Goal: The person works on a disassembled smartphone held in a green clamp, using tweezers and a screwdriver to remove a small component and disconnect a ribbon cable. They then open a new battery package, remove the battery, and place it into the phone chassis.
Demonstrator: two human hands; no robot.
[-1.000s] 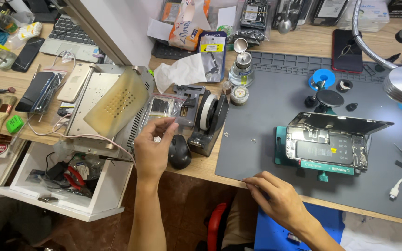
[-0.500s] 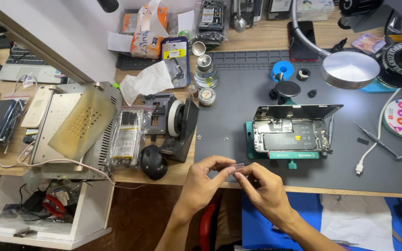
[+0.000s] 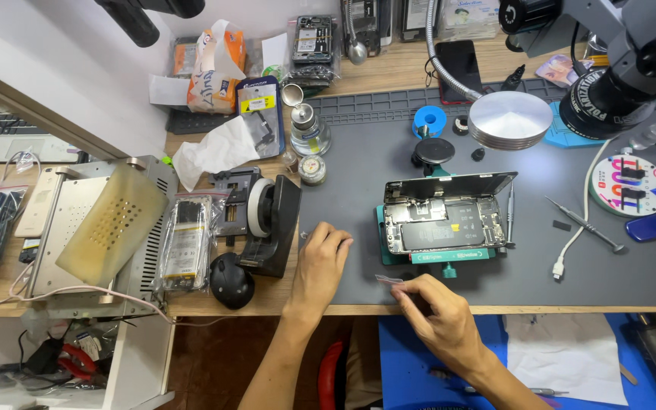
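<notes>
Half a second back, both hands pinched together over the mat's front edge around a small pale strip; now separated. Left hand (image 3: 320, 262) flat on the dark work mat (image 3: 571, 288), fingers loosely curled, palm down, holding nothing visible, just right of the black tape dispenser (image 3: 271, 224). Right hand (image 3: 438, 319) at the mat's front edge, thumb and forefinger closed on the small thin strip (image 3: 389, 279), one end poking out to the left, looking pink-tinged. Hard to tell whether film or tape. Judged from that: strip apparently passed into the right hand alone, free of the left. Opened phone (image 3: 442, 224) clamped in its teal holder (image 3: 446, 257) just beyond the right hand, screen propped up behind, untouched. Tweezers (image 3: 582, 224) lying well off to the right
</notes>
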